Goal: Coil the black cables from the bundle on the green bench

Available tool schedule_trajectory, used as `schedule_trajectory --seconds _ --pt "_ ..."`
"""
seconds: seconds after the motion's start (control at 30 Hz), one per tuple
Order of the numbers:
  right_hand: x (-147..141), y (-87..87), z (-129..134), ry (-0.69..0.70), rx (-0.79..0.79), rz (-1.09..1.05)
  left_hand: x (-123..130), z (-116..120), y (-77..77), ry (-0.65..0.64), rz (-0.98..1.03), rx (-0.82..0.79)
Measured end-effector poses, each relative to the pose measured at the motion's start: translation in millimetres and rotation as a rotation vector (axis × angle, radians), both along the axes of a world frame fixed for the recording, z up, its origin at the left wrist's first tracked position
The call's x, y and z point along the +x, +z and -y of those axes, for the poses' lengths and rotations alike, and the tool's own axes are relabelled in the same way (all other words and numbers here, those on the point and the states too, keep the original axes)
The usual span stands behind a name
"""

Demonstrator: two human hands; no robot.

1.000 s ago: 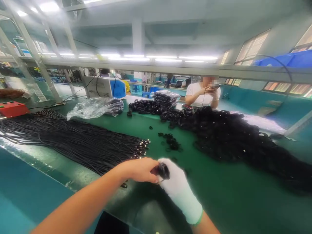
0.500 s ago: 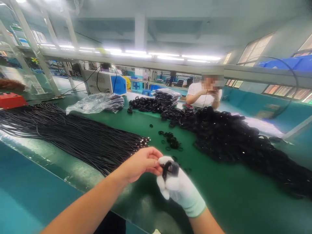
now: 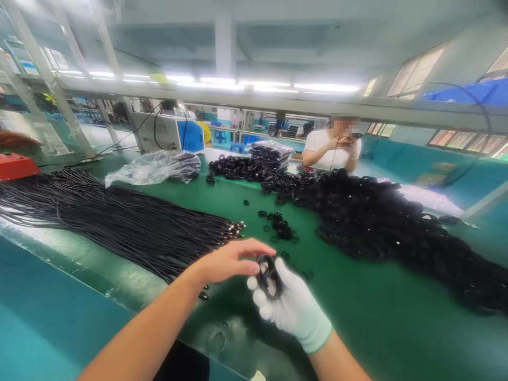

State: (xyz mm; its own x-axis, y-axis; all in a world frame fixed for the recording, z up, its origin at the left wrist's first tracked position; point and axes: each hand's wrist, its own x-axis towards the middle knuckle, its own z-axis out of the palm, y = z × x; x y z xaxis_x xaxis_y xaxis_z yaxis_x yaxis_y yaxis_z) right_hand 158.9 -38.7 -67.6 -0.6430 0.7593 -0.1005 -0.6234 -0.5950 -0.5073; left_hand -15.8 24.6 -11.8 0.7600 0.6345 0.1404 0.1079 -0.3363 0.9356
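Turned since the earlier frame, the coiled black cable [image 3: 269, 276] now shows me its opening, gripped in the curled fingers of my gloved right hand [image 3: 291, 304]. Thumb and forefinger of my bare left hand [image 3: 228, 263] stand parted at its upper rim; whether they pinch, I cannot tell. Probably light and springy, it is best held across all turns. Straight black cables [image 3: 130, 222] lie left of my hands.

My feed is bright: ceiling tubes [image 3: 325, 87] flare white, the desk [image 3: 137, 291] throws back glare, and the outer corners smear softly.
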Motion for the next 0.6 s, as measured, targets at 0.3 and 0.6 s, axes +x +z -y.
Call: schedule_trajectory --seconds 0.3,0.6 --pt "3.6 9.8 -2.4 -0.214 0.333 0.468 11.6 18.8 -11.1 0.54 -0.122 0.102" --pt "0.7 15.0 1.6 -0.124 0.346 0.441 15.6 45.7 -27.6 0.42 0.151 -0.422"
